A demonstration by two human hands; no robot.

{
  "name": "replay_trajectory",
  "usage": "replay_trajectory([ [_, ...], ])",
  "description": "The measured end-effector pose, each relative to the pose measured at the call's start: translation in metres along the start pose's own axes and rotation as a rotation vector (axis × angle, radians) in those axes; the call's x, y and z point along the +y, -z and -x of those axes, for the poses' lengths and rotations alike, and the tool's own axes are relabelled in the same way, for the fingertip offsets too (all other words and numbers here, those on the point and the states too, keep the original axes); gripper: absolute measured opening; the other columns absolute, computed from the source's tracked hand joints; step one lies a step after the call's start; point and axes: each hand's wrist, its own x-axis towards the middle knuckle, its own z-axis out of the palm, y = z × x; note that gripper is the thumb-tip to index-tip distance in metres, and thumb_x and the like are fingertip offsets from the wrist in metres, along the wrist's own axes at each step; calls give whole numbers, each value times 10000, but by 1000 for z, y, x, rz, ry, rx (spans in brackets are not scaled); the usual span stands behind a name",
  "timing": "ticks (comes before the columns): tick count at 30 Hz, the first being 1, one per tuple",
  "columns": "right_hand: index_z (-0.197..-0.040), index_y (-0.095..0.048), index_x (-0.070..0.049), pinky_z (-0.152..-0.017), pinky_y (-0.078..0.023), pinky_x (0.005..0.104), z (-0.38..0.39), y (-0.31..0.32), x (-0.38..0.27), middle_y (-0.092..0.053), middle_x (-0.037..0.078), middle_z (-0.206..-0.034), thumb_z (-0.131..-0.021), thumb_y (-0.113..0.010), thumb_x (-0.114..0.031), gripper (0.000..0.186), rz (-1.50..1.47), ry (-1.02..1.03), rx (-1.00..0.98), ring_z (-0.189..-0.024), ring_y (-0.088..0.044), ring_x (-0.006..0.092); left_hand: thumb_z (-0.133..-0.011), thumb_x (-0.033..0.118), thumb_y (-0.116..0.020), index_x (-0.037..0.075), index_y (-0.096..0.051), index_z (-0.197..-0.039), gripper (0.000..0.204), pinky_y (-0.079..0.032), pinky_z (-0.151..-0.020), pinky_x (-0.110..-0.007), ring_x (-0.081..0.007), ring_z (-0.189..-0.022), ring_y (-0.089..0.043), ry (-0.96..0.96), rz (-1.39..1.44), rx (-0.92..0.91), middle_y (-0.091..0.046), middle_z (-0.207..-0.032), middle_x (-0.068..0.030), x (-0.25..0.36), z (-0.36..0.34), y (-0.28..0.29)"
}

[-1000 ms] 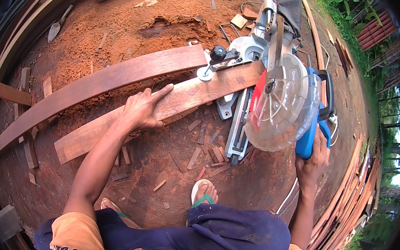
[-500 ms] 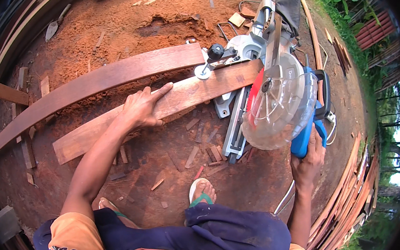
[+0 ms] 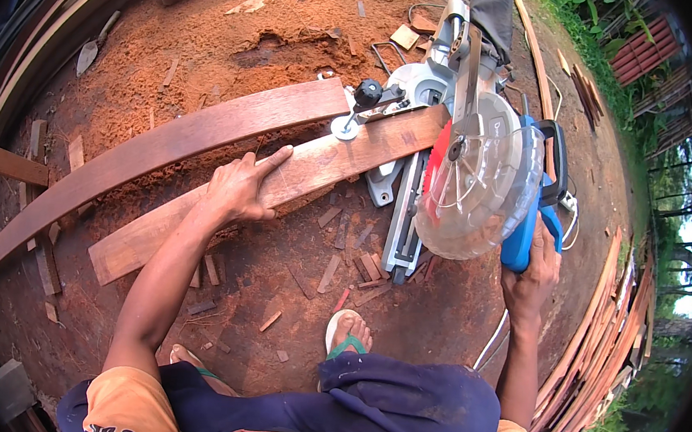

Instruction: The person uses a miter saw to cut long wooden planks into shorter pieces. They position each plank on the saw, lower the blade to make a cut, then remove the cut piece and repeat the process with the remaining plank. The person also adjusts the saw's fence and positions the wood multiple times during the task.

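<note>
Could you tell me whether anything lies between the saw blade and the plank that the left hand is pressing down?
Nothing visible does. The left hand presses the plank well to the left of the blade, which is raised over the plank's right end. Only the clear blade guard surrounds the blade. The right hand grips the blue handle.

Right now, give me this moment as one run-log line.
left hand: flat on plank | right hand: grips blue handle of miter saw | blade above plank | offcuts on ground
</note>
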Motion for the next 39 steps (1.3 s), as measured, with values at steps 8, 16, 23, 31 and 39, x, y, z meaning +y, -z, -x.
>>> replay_trajectory([
  [8, -1470, -594, -71, -953, -487, 445, 3, -8, 2, -678, 126, -1301, -761, -792, -86, 736, 52, 50, 48, -1116, -666, 341, -584, 456, -936, 438, -264, -1651, 1261, -575, -858, -517, -386, -1012, -682, -3, 5, 4, -616, -1094, -210, 2, 1, 1],
  [16, -1476, -594, -83, -928, -492, 439, 1, -6, 1, -679, 123, -1304, -724, -797, -60, 779, 38, 42, 23, -1112, -666, 331, -586, 447, -929, 425, -258, -1654, 1262, -583, -873, -523, -397, -1013, -688, -11, 5, 3, -617, -1093, -219, 0, 0, 1],
  [23, -1407, -665, -142, -969, -556, 390, -94, 67, 29, -736, 111, -1280, -730, -822, -12, 707, -112, -3, 160, -1159, -716, 288, -577, 464, -915, 413, -248, -1660, 1273, -557, -871, -543, -410, -1013, -660, -55, -3, -6, -590, -1084, -208, -15, 10, -3],
  [31, -1351, -678, -45, -947, -580, 313, -223, 149, 72, -773, 85, -1137, -733, -805, 1, 632, -379, 158, -66, -1051, -720, 157, -553, 477, -925, 307, -287, -1675, 1301, -516, -826, -502, -375, -935, -600, -152, 18, -69, -520, -1014, -157, -41, 73, -37],
  [39, -1416, -636, -73, -978, -560, 359, -167, 103, 68, -740, 117, -1253, -878, -774, -54, 556, -160, 197, 227, -1083, -714, 183, -537, 353, -941, 238, -407, -1621, 1214, -487, -939, -495, -385, -1043, -565, -181, 44, -49, -532, -1124, -169, -84, 136, -49],
])
